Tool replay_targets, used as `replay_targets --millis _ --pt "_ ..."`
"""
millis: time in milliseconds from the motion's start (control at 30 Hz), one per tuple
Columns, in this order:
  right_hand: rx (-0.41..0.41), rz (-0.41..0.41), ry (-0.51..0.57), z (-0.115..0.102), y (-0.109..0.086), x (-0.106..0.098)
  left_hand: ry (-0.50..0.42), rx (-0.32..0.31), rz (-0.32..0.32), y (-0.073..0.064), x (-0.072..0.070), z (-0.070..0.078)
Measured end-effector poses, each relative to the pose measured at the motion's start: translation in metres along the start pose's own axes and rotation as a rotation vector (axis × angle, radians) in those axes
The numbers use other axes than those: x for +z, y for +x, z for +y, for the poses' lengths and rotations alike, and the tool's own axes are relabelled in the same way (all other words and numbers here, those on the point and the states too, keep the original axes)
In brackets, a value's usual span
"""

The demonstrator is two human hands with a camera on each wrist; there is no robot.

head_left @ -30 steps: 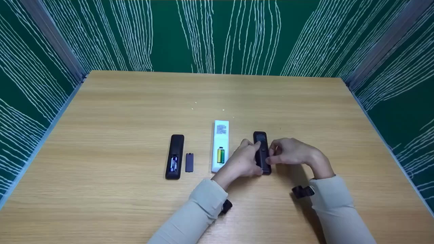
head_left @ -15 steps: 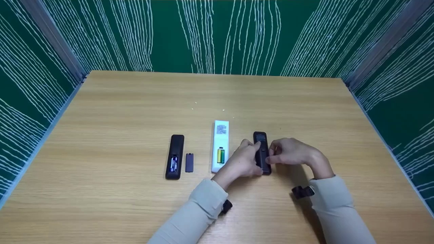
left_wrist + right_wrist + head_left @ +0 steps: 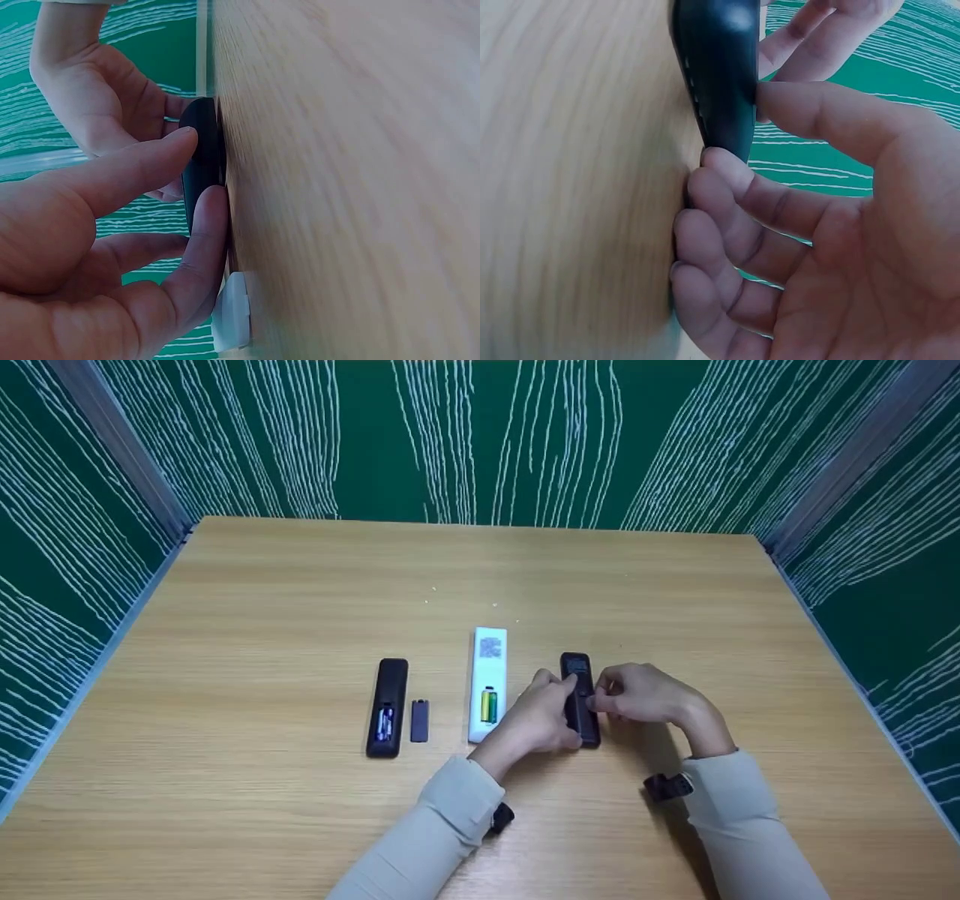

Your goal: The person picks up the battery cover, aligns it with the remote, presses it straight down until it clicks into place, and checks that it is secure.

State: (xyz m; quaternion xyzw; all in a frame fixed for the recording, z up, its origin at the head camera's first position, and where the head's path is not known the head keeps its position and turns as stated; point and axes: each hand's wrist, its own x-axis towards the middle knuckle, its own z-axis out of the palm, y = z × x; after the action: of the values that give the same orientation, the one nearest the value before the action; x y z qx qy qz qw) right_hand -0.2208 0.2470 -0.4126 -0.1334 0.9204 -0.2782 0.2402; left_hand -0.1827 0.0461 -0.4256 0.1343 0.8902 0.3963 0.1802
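A black remote control (image 3: pixel 589 732) lies back side up on the table, right of centre. My left hand (image 3: pixel 534 718) holds it from the left, with fingers and thumb along its body and near end. At its right edge, my right hand (image 3: pixel 646 693) has the thumb on the back and the curled fingers by the side, as the right wrist view shows. Part of the remote's back is hidden under the hands. Left of them lies a white remote control (image 3: pixel 490 666), its compartment open with yellow-green batteries (image 3: pixel 489 706) inside.
Further left lies another black remote control (image 3: pixel 388 682) with batteries (image 3: pixel 385 724) in its uncovered compartment. Beside it is a small dark battery cover (image 3: pixel 420 721). Tiny pale specks dot the wooden table (image 3: pixel 300 585), and green white-streaked walls (image 3: pixel 517 442) surround it.
My right thumb and hand have shifted slightly up along the right black remote. My left hand keeps its hold, and the other things lie as before.
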Motion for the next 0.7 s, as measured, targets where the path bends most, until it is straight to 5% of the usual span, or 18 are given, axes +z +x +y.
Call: replay_targets --millis 467,700 --pt "-0.01 0.004 -0.013 0.001 0.0 0.0 -0.007 0.015 -0.005 0.0 -0.001 0.0" --pt "-0.03 0.02 -0.066 -0.001 -0.001 -0.002 -0.018 0.011 0.0 -0.005 -0.013 0.003"
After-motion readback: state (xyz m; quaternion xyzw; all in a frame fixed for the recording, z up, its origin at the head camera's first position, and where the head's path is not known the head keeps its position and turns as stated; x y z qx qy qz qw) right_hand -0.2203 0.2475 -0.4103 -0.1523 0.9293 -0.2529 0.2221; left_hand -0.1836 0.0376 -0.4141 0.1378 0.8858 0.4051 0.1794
